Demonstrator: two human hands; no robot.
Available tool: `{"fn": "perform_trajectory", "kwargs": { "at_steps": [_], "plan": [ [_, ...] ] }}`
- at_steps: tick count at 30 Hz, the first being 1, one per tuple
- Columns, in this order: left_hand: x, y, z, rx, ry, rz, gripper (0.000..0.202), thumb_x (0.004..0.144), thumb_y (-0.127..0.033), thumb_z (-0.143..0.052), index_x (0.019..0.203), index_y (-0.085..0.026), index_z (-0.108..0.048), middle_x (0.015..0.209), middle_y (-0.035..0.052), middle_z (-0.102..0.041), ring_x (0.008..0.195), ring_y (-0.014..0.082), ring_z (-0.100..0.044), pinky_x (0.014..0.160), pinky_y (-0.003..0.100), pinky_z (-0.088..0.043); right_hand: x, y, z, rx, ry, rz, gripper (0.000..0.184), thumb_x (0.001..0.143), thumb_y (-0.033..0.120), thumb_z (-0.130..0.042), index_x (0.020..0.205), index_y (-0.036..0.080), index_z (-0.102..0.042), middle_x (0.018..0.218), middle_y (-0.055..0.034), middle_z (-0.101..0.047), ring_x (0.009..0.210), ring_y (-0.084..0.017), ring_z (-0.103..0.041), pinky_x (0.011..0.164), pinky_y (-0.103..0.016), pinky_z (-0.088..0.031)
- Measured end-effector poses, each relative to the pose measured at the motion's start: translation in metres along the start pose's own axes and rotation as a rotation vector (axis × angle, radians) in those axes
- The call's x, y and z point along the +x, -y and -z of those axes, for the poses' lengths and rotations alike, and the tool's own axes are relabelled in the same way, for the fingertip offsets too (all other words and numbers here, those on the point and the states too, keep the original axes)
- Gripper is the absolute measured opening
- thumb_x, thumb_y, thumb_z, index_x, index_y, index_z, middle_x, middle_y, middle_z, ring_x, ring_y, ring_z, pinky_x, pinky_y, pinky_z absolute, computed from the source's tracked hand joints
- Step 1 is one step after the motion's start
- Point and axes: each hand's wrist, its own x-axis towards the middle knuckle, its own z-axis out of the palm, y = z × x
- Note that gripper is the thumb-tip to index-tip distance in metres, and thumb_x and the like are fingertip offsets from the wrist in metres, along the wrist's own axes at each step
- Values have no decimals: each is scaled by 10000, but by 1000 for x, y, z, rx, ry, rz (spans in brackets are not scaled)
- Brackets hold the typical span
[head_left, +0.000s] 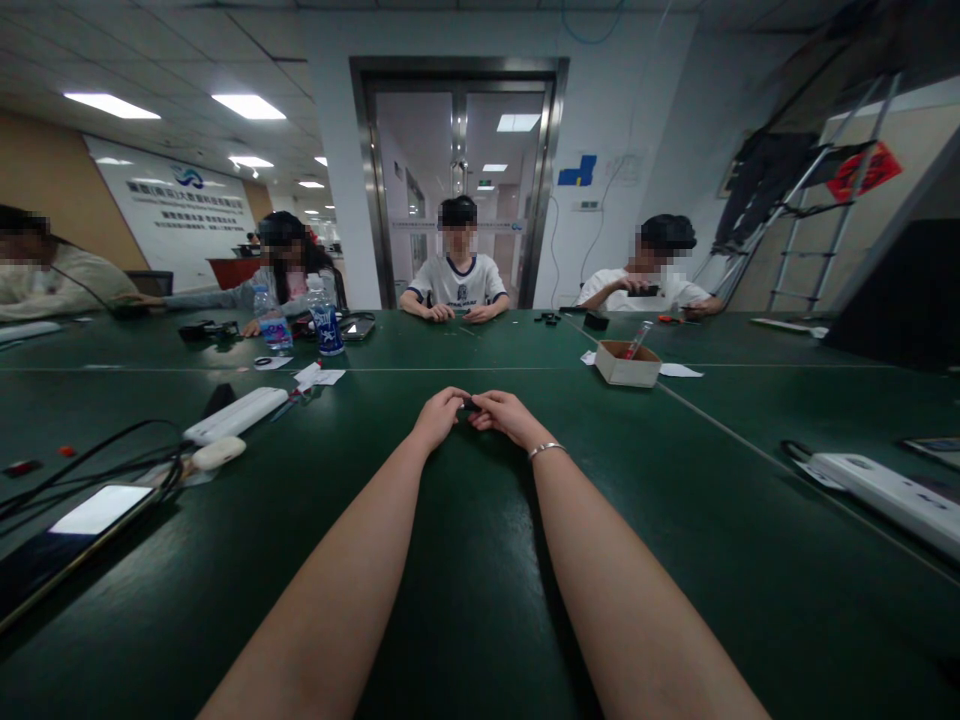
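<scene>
Both my arms stretch forward over the dark green table point(480, 600). My left hand point(437, 416) and my right hand point(504, 413) meet at the fingertips, both closed in a pinch on a small black part point(469, 404) held between them just above the tabletop. A thin bracelet point(546, 449) circles my right wrist. The part is mostly hidden by my fingers.
A white power strip point(236, 414), cables and a lit phone point(94, 511) lie at left; another power strip point(892, 495) at right. A small cardboard box point(627, 364) and water bottles point(325, 320) stand farther off. Several people sit across the table. A ladder point(817, 200) leans at back right.
</scene>
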Motion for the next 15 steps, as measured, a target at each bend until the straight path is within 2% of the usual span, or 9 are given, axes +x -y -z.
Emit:
{"fn": "perform_trajectory", "kwargs": {
  "at_steps": [3, 7, 12, 15],
  "plan": [
    [0, -1, 0, 14, 1, 1, 275, 781, -242, -447, 987, -185, -620, 740, 10, -592, 548, 93, -469, 509, 197, -373, 0, 0, 0, -4, 1, -1, 71, 897, 135, -582, 840, 93, -572, 606, -87, -659, 479, -115, -619, 469, -163, -533],
    [-1, -3, 0, 22, 0, 15, 281, 814, -280, -414, 972, -182, -626, 736, 10, -590, 544, 90, -473, 515, 196, -380, 0, 0, -1, -5, -1, -1, 75, 911, 119, -553, 847, 85, -568, 599, -88, -656, 476, -111, -617, 474, -162, -533],
    [-2, -3, -1, 5, -2, -18, 267, 768, -230, -463, 978, -173, -617, 792, 12, -614, 558, 85, -485, 526, 191, -393, 1, -1, 0, 1, -1, 3, 78, 909, 121, -556, 839, 87, -566, 598, -88, -657, 464, -113, -615, 463, -159, -527],
    [-2, -2, -1, 9, -2, -17, 264, 787, -249, -453, 970, -169, -626, 819, 23, -625, 561, 86, -487, 528, 195, -400, 1, -1, 0, -7, -4, 3, 87, 915, 121, -545, 836, 88, -563, 595, -87, -656, 470, -114, -618, 469, -161, -529]
  ]
}}
